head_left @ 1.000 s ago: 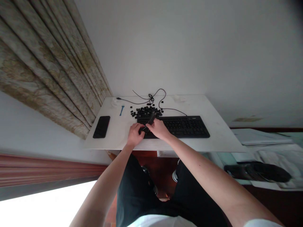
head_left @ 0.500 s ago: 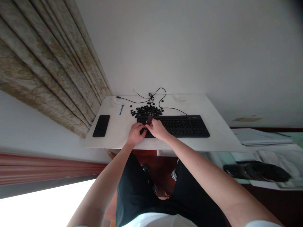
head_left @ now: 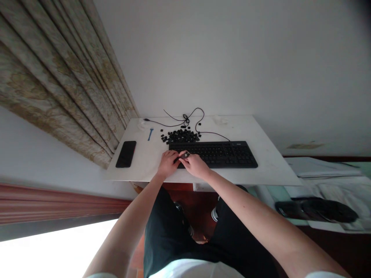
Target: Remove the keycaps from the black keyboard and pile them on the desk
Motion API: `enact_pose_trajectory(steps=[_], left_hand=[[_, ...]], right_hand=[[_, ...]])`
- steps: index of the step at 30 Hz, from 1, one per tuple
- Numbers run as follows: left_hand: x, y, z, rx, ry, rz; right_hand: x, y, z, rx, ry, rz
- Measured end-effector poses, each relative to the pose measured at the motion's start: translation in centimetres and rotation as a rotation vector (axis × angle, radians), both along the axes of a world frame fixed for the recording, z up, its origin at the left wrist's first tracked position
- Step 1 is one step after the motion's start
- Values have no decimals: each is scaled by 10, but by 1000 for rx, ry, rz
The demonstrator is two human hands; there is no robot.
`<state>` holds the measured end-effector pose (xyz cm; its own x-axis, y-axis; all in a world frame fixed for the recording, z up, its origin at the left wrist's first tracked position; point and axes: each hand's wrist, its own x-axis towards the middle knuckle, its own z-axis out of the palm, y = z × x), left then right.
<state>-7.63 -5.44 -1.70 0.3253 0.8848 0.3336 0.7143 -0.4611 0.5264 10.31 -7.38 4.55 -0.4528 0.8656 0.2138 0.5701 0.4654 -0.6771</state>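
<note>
A black keyboard lies along the front of the white table, its left end partly covered by my hands. My right hand is closed around a small dark tool with a light-coloured end, held low over the keys. Right beside it, my left hand rests at the keyboard's left end with its fingers curled in toward the tool. What those left fingers hold, if anything, is hidden. Just behind the keyboard is a pile of loose black keycaps.
A black phone lies at the table's left side. Behind it is a small blue tool. The keyboard's black cable loops across the back. A patterned curtain hangs along the left edge.
The dark tool in my right hand has tipped over from upright, its light end now pointing right and up. Both hands stay at the keyboard's left end.
</note>
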Motion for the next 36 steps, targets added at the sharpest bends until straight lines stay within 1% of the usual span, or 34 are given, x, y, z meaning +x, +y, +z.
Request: enact_pose_trajectory(steps=[3, 6, 8, 10, 13, 17, 19, 21, 24, 27, 29, 32, 36], left_hand=[[-1, 1, -2, 8, 7, 8], [-1, 2, -2, 29, -15, 0], [-2, 2, -2, 35, -69, -10], [-3, 1, -2, 42, -136, 6], [-5, -1, -3, 55, -217, 90], [-6, -1, -4, 51, -250, 196], [-6, 0, -4, 55, -245, 215], [-5, 0, -4, 59, -238, 223], [-4, -2, -3, 50, -212, 261], [-4, -2, -1, 36, -154, 293], [-4, 2, 1, 47, -111, 291], [-1, 16, 8, 74, -37, 263], [7, 51, 26, 82, 60, 222]], right_hand=[[-2, -5, 11, 47, 10, 6], [-1, -2, 17, 28, 4, 15], [7, 3, 16, 9, 38, -29], [22, 8, 12, 14, 121, -146], [60, 14, 2, 80, 212, -395], [126, 18, -16, 243, 173, -742], [157, 17, -28, 311, 141, -861], [183, 14, -39, 358, 127, -946], [205, 10, -54, 387, 137, -1013], [211, 10, -61, 393, 161, -1039], [211, 12, -62, 385, 160, -1043], [210, 14, -62, 382, 148, -1073], [211, 15, -62, 366, 126, -1098]])
